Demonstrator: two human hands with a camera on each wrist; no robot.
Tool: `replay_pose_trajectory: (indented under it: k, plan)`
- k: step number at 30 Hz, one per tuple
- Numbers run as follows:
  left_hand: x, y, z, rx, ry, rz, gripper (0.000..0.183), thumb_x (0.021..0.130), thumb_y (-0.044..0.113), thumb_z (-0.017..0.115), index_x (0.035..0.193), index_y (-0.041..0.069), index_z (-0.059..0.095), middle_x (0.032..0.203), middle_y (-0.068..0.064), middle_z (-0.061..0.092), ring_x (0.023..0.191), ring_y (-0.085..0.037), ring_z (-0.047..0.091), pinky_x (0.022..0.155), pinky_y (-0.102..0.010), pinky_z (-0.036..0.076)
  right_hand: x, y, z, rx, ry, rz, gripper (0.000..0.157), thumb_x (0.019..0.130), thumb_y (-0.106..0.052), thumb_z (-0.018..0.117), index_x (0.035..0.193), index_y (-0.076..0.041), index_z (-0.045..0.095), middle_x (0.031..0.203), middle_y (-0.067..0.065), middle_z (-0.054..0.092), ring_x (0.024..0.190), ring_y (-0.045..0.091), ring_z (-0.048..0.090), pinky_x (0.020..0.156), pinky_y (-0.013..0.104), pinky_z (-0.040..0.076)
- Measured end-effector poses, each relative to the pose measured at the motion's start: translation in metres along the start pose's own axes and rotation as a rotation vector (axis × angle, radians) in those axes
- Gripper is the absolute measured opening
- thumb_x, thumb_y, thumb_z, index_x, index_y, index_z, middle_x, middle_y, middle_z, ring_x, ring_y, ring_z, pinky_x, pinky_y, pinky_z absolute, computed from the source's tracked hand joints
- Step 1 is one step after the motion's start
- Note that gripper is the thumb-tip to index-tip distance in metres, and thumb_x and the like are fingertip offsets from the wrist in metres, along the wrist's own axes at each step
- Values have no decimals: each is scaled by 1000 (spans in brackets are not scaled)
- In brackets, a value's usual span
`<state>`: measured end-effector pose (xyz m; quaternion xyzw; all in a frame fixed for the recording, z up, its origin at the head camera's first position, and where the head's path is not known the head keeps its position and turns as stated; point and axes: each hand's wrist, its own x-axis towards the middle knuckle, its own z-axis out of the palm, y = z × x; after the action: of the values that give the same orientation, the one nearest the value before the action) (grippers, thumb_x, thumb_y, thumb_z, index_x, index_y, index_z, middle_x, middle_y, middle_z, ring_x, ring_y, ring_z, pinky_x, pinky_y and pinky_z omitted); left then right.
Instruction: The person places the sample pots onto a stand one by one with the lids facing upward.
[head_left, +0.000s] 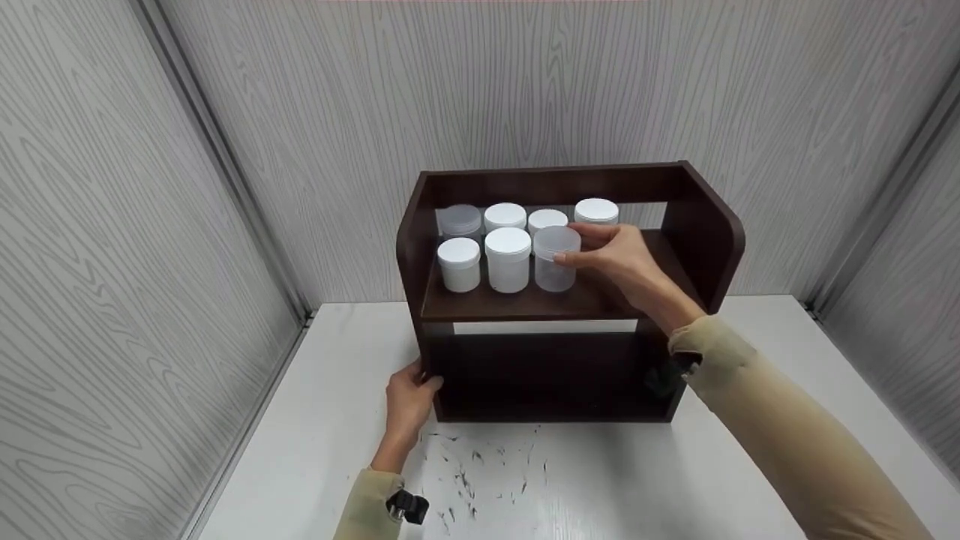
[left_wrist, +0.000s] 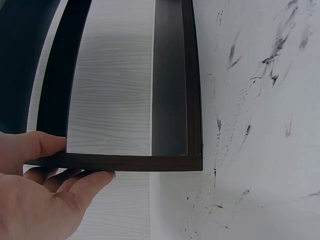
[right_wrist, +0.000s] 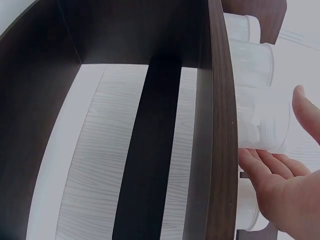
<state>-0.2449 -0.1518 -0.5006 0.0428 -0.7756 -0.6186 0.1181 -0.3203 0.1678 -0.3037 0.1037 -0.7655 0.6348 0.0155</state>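
A dark brown two-tier wooden shelf [head_left: 555, 305] stands on the white table. My left hand [head_left: 409, 405] grips the front edge of its left side panel, with the thumb [left_wrist: 47, 145] inside and the fingers [left_wrist: 92, 185] outside. On the upper tier stands a clear jar [head_left: 553, 276], at the right end of the front row. Around it is my right hand [head_left: 619, 259], its extended fingers [right_wrist: 265, 165] alongside the jar. The right thumb [right_wrist: 302, 102] stands off from the jar in the right wrist view.
Beside the clear jar stand two white-lidded jars, one taller [head_left: 508, 266] and one shorter [head_left: 460, 270]. Behind them are a grey-lidded jar [head_left: 460, 219] and several white-lidded jars, including one at the right [head_left: 597, 210]. Dark scuffs [head_left: 465, 484] mark the table [head_left: 570, 480].
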Motion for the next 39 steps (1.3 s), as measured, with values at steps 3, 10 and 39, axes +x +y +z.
replay_pose_trajectory:
  k: [3,10,39]
  plan:
    - [0,-1,1,2,4,6,51,96,-1,64,144,-14,53,139,-30,61,129,-41,61,103,-45,53,1,1,-1,10,1,-4,67,82,-11,92,141,2,64,144,14,63,130,22,59,107,31,48]
    - [0,0,1,1,-3,-1,53,96,0,63,146,-14,51,142,-30,59,131,-42,60,104,-46,52,3,3,-2,18,4,-16,67,81,-10,92,141,3,64,142,15,65,126,21,62,104,29,50]
    - [-10,-5,-1,152,15,144,45,97,2,66,139,-12,60,133,-30,65,117,-43,68,93,-46,58,-149,45,-18,-129,105,-288,45,82,-2,90,124,2,75,117,14,76,111,20,73,94,31,56]
